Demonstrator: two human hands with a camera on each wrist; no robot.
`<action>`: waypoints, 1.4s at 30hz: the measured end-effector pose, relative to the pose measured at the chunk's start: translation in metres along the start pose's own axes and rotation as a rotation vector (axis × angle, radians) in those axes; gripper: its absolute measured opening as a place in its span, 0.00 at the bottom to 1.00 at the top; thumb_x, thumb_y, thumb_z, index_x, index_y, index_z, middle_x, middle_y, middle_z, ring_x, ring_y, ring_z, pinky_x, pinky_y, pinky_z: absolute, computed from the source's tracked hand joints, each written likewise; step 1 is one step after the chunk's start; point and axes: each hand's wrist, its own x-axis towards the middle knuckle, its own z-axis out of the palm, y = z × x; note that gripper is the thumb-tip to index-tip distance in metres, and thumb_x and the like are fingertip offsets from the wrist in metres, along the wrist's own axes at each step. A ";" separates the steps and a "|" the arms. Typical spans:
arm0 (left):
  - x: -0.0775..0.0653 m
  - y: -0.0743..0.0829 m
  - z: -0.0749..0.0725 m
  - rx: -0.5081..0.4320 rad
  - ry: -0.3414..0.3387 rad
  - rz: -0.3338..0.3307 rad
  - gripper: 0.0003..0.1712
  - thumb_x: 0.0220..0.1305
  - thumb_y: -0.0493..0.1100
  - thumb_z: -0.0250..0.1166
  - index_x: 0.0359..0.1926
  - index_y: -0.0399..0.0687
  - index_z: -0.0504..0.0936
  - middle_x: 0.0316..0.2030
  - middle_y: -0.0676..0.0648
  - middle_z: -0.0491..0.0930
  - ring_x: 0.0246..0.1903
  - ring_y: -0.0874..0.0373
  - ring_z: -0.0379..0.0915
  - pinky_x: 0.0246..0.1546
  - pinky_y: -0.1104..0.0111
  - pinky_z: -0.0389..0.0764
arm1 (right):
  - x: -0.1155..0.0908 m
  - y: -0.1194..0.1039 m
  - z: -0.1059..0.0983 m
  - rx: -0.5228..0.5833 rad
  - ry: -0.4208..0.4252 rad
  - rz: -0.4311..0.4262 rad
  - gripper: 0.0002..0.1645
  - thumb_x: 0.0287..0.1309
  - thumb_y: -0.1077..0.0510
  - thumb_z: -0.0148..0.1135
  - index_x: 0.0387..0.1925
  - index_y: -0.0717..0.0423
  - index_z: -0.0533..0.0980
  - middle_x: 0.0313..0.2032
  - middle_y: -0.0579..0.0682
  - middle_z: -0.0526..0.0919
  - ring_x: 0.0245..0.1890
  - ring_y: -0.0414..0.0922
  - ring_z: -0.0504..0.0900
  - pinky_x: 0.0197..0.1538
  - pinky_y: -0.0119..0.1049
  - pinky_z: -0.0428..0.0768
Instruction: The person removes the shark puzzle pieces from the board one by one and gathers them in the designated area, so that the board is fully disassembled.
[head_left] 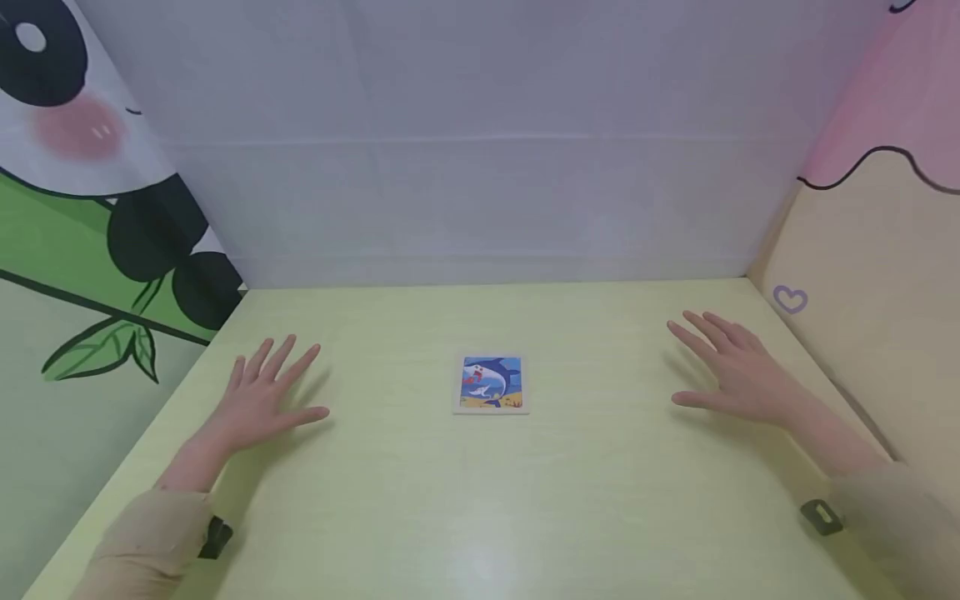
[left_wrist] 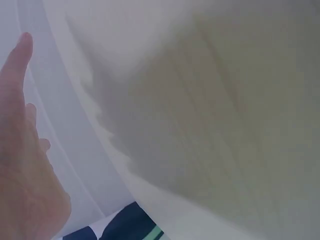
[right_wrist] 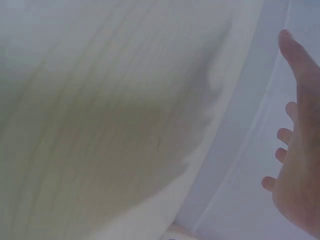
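A small square picture puzzle in a pale frame (head_left: 491,384), printed with a blue shark-like animal over a sandy sea floor, lies flat at the middle of the table. To its left, my left hand (head_left: 258,400) is held over the table with its fingers spread and nothing in it. My right hand (head_left: 731,371) hovers on the other side, fingers also spread and holding nothing. Both hands are well apart from the picture. The left wrist view shows the left hand (left_wrist: 30,150) at its left edge; in the right wrist view the right hand (right_wrist: 300,150) is at the right edge.
The pale wooden table (head_left: 480,500) ends at a white cloth wall (head_left: 480,183) behind. A printed panel with green leaves (head_left: 105,350) stands at the left, and a pink and beige panel (head_left: 870,275) at the right. Dark wrist devices (head_left: 822,517) sit below both sleeves.
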 end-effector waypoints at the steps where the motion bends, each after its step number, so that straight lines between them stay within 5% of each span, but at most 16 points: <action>1: 0.001 0.002 0.000 -0.003 -0.004 -0.002 0.57 0.56 0.71 0.64 0.79 0.66 0.45 0.78 0.35 0.43 0.76 0.32 0.28 0.67 0.27 0.35 | 0.004 -0.002 0.001 -0.001 -0.001 -0.007 0.60 0.47 0.34 0.71 0.76 0.46 0.55 0.74 0.60 0.58 0.72 0.64 0.56 0.68 0.64 0.56; 13: 0.029 0.043 -0.001 -0.048 -0.059 0.013 0.56 0.56 0.72 0.63 0.79 0.64 0.46 0.78 0.37 0.42 0.76 0.31 0.33 0.68 0.28 0.40 | 0.052 -0.036 0.013 -0.007 -0.049 -0.044 0.59 0.50 0.28 0.66 0.77 0.42 0.52 0.76 0.56 0.55 0.75 0.61 0.53 0.71 0.67 0.51; 32: 0.061 0.120 0.029 -0.216 -0.106 0.095 0.56 0.56 0.67 0.68 0.78 0.54 0.52 0.76 0.39 0.53 0.71 0.31 0.51 0.63 0.31 0.61 | 0.110 -0.101 0.042 0.050 -0.119 -0.100 0.61 0.51 0.23 0.61 0.78 0.41 0.49 0.77 0.54 0.53 0.77 0.58 0.51 0.73 0.69 0.47; 42: 0.075 0.140 0.043 -0.315 -0.142 0.114 0.57 0.54 0.66 0.70 0.77 0.51 0.53 0.74 0.40 0.59 0.70 0.35 0.55 0.65 0.34 0.61 | 0.121 -0.123 0.050 0.099 -0.140 -0.113 0.60 0.52 0.26 0.63 0.78 0.46 0.51 0.77 0.54 0.54 0.76 0.58 0.54 0.73 0.68 0.49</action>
